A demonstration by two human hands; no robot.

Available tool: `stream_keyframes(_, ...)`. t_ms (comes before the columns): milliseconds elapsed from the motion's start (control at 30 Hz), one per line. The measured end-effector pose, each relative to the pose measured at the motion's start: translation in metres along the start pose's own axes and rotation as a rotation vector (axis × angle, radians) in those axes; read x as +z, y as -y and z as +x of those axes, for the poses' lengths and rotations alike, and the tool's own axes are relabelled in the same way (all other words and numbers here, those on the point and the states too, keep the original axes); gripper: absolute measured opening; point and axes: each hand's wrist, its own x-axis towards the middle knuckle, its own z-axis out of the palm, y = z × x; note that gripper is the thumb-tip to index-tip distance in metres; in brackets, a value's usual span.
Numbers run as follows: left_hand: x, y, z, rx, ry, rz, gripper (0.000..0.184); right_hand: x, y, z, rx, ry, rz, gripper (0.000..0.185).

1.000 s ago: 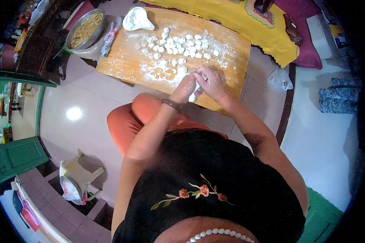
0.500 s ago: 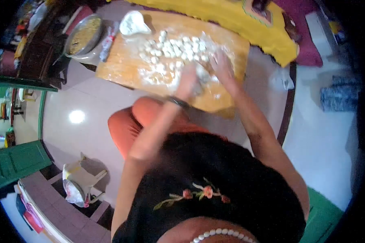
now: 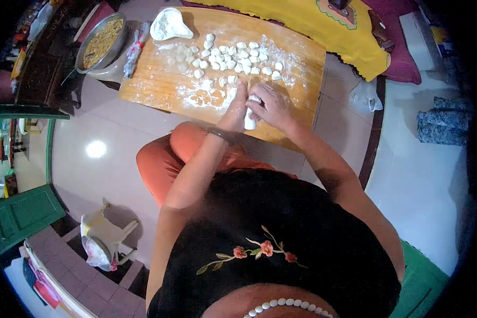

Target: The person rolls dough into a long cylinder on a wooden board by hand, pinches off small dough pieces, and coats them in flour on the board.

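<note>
Near the front edge of the floured wooden board, my right hand is closed around a white dough roll, whose lower end sticks out below the fingers. Close against the roll's left side is my left hand, seen nearly edge-on with its fingers stretched towards the board's far side. Beyond both hands lie several small white dough pieces, some touching one another. Loose flour covers the wood around them.
A white bowl of flour sits at the board's far left corner. Left of the board are a metal bowl of chopped filling and a rolled plastic bag. A yellow cloth lies behind. A stool stands lower left.
Half a second ago my hands were apart over the board; now they are together at its front edge. My right hand has come back left and closed on the dough roll.
</note>
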Motion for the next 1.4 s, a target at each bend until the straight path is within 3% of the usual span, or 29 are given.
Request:
stream_keyframes(100, 0.010, -0.007, -0.007, 0.072, -0.174, 0.053, 0.066, 0.003, 0.000, 0.006, -0.032, -0.006, -0.002, 0.025)
stream_keyframes(200, -0.015, -0.003, -0.005, 0.001, -0.102, 0.316, 0.061, 0.010, 0.002, 0.003, 0.010, -0.071, 0.049, 0.021)
stream_keyframes(300, -0.012, 0.002, -0.010, 0.097, -0.162, 0.299, 0.058, 0.015, 0.007, 0.001, -0.039, -0.160, 0.059, 0.018)
stream_keyframes(467, -0.014, 0.008, -0.005, 0.222, -0.172, 0.638, 0.054, 0.022, -0.002, 0.002, -0.058, -0.291, -0.067, 0.016)
stream_keyframes(533, -0.008, 0.010, -0.005, 0.324, -0.175, 0.637, 0.052, 0.017, 0.009, 0.007, 0.030, -0.275, -0.037, 0.015)
stream_keyframes(667, 0.003, 0.002, -0.010, 0.269, -0.286, 0.631, 0.038, 0.007, 0.004, 0.020, 0.122, -0.215, -0.132, 0.015)
stream_keyframes(733, 0.038, 0.001, -0.020, 0.583, -0.069, 0.857, 0.043, 0.003, -0.029, 0.031, 0.262, -0.049, -0.350, 0.015)
stream_keyframes(767, 0.052, -0.004, -0.023, 0.574, -0.050, 0.859, 0.045, -0.001, -0.045, 0.033, 0.343, 0.028, -0.454, 0.016)
stream_keyframes(800, 0.067, -0.009, -0.025, 0.564, -0.030, 0.861, 0.046, -0.007, -0.052, 0.032, 0.267, 0.026, -0.424, 0.013)
stream_keyframes(833, 0.047, -0.017, -0.010, 0.589, -0.204, 0.846, 0.045, 0.000, -0.055, 0.050, 0.187, -0.072, -0.373, 0.011)
stream_keyframes(900, -0.004, -0.012, 0.010, 0.559, -0.504, 0.792, 0.045, 0.020, -0.059, 0.043, 0.112, -0.268, -0.266, 0.012)
stream_keyframes(933, -0.004, -0.030, -0.004, 0.338, -0.434, 0.535, 0.041, 0.019, -0.063, 0.043, 0.130, -0.251, -0.230, 0.017)
stream_keyframes(967, -0.016, -0.034, -0.008, 0.255, -0.404, 0.503, 0.046, 0.018, -0.069, 0.043, 0.110, -0.299, -0.302, 0.019)
stream_keyframes(1033, -0.026, -0.028, -0.011, 0.274, -0.416, 0.453, 0.060, 0.015, -0.077, 0.038, 0.069, -0.376, -0.433, 0.023)
stream_keyframes(1067, -0.030, -0.023, -0.013, 0.223, -0.395, 0.399, 0.064, 0.017, -0.079, 0.034, 0.133, -0.406, -0.165, 0.021)
stream_keyframes(1167, -0.024, -0.010, -0.014, 0.110, -0.317, 0.298, 0.075, 0.011, -0.044, 0.014, 0.222, -0.336, 0.108, 0.020)
stream_keyframes(1200, -0.020, -0.006, -0.012, 0.095, -0.293, 0.308, 0.077, 0.006, -0.023, 0.011, 0.362, -0.151, 0.188, 0.022)
stream_keyframes(1300, -0.013, -0.003, -0.012, 0.006, -0.157, 0.300, 0.079, 0.010, 0.003, 0.002, -0.009, -0.011, 0.124, 0.024)
stream_keyframes(1367, -0.005, 0.001, -0.010, 0.071, -0.181, 0.264, 0.077, 0.012, 0.005, -0.003, 0.025, 0.080, 0.118, 0.022)
stream_keyframes(1400, -0.013, 0.003, -0.006, 0.055, -0.069, 0.157, 0.070, 0.012, 0.004, -0.002, 0.071, 0.117, 0.113, 0.020)
